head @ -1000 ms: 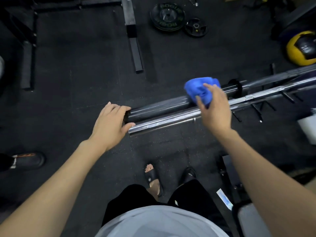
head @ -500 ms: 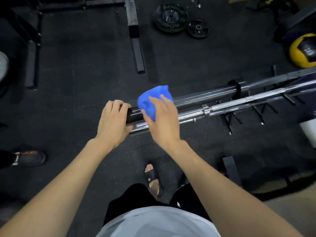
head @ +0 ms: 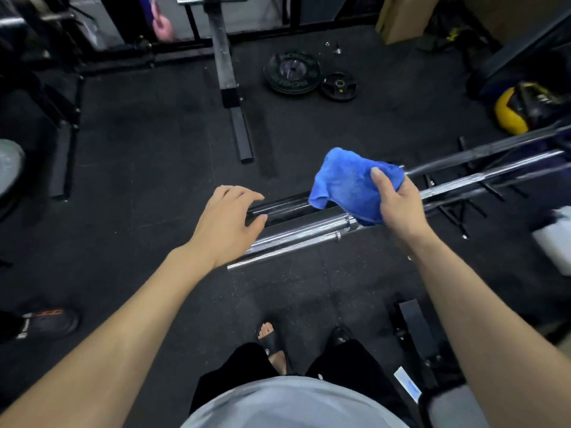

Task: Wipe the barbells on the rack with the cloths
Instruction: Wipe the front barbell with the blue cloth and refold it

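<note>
Several barbells lie side by side on a low rack, running from the centre to the right edge: a dark-sleeved bar behind and chrome bars in front. My right hand grips a bunched blue cloth, which hangs over the bars where the sleeves meet the shafts. My left hand hovers at the near end of the sleeves, fingers spread and loosely bent; whether it touches the dark sleeve I cannot tell.
Black rubber floor all round. Weight plates lie on the floor beyond, a yellow medicine ball at the right, a bench leg ahead. A white container stands at the right edge. My sandalled feet stand below the bar ends.
My right hand has carried the cloth back to the right along the bars and lifted it slightly. My left hand has loosened from the dark sleeve's end and opened.
</note>
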